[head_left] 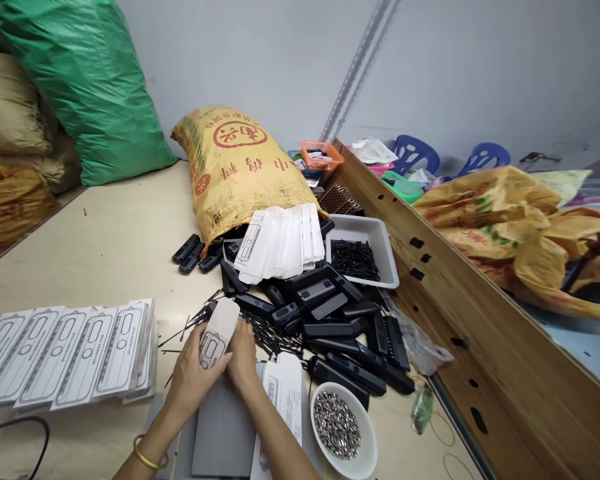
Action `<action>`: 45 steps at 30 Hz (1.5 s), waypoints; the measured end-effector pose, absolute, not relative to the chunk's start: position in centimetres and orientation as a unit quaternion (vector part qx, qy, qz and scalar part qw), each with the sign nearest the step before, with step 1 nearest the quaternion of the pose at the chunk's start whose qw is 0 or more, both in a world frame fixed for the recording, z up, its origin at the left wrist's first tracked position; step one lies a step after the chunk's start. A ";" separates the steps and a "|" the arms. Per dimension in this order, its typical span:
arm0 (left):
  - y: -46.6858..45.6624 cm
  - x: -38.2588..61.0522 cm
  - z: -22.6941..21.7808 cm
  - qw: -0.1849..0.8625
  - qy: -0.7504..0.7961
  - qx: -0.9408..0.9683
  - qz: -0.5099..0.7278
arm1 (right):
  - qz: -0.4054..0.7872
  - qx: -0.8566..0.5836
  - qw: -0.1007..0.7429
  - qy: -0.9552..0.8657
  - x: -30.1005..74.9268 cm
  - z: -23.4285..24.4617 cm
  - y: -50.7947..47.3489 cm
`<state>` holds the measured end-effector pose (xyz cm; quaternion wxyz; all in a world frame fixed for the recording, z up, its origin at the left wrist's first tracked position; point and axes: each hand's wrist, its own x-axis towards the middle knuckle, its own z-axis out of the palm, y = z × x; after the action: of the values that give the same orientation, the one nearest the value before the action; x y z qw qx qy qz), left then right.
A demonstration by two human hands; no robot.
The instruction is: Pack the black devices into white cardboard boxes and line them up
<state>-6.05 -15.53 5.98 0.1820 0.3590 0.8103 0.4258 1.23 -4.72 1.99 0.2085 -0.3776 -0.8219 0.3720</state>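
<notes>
A white printed box [214, 343] with its top flap raised stands tilted between my hands, above a grey board [225, 427]. My left hand [193, 367] is closed round its left side, the thumb across the lower front. On the other side, my right hand [241, 352] has curled fingers against the box's right edge, partly hidden behind it. Just beyond lie thin black sticks [275, 341] and a heap of black plastic casings [330, 327]. Flat white cartons [285, 393] lie by my right forearm.
Stacked printed boxes [80, 353] stand at left. A white bowl [369, 440] of small metal parts sits at front right. Behind are a yellow sack [250, 167], flattened cartons [285, 243] and a grey tray [387, 257] of black pieces. A wooden board [430, 293] edges the right.
</notes>
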 end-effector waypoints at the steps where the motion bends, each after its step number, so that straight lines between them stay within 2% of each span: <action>1: -15.6 -6.3 5.8 0.183 0.817 0.359 0.412 | 0.406 -0.380 0.220 -0.801 1.8 2.1 -3.7; 4: -15.9 -6.7 5.7 0.175 0.837 0.369 0.365 | 0.482 -0.386 0.263 -0.742 5.1 4.5 -0.2; 6: -15.7 -6.7 5.9 0.176 0.835 0.402 0.332 | 0.516 -0.325 0.275 -0.743 7.8 7.5 1.4; 9: -15.0 -5.8 6.6 0.202 0.787 0.496 0.308 | 0.440 -0.208 0.134 -0.863 10.1 12.2 1.2; 11: -14.6 -5.1 6.9 0.226 0.749 0.528 0.329 | 0.412 -0.152 0.107 -0.892 9.8 13.9 0.3; 13: -14.7 -4.8 6.8 0.240 0.736 0.513 0.371 | 0.428 -0.144 0.139 -0.882 8.5 13.6 -0.3; 15: -15.3 -5.1 6.4 0.238 0.744 0.471 0.411 | 0.415 -0.224 0.164 -0.866 7.0 11.6 -0.6; 18: -16.2 -5.7 5.9 0.230 0.750 0.413 0.462 | 0.334 -0.359 0.123 -0.863 5.3 7.3 -0.8; 22: -16.0 -5.1 6.1 0.220 0.745 0.377 0.504 | 0.329 -0.370 0.103 -0.863 5.1 4.2 -1.2; 26: -14.6 -3.5 6.6 0.205 0.746 0.387 0.501 | 0.381 -0.378 0.154 -0.830 6.8 6.6 -0.5; 29: -13.9 -2.4 6.4 0.197 0.737 0.412 0.499 | 0.521 -0.339 0.298 -0.725 7.8 10.1 -1.1; 31: -13.8 -1.9 6.2 0.192 0.729 0.426 0.500 | 0.545 -0.304 0.356 -0.696 8.1 11.8 -2.1; 35: -13.9 -1.6 6.1 0.181 0.714 0.448 0.506 | 0.453 -0.273 0.304 -0.792 8.3 12.1 -3.5; 41: -13.8 -1.6 6.7 0.222 0.666 0.507 0.500 | 0.548 -0.359 0.396 -0.644 6.6 8.6 -4.0; 45: -13.6 -2.1 7.1 0.292 0.646 0.457 0.538 | 0.487 -0.323 0.426 -0.691 5.2 7.0 -6.4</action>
<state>-2.06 -13.62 7.10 0.2924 0.4567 0.6456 0.5377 5.21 -6.36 7.03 0.4261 -0.3230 -0.6905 0.4871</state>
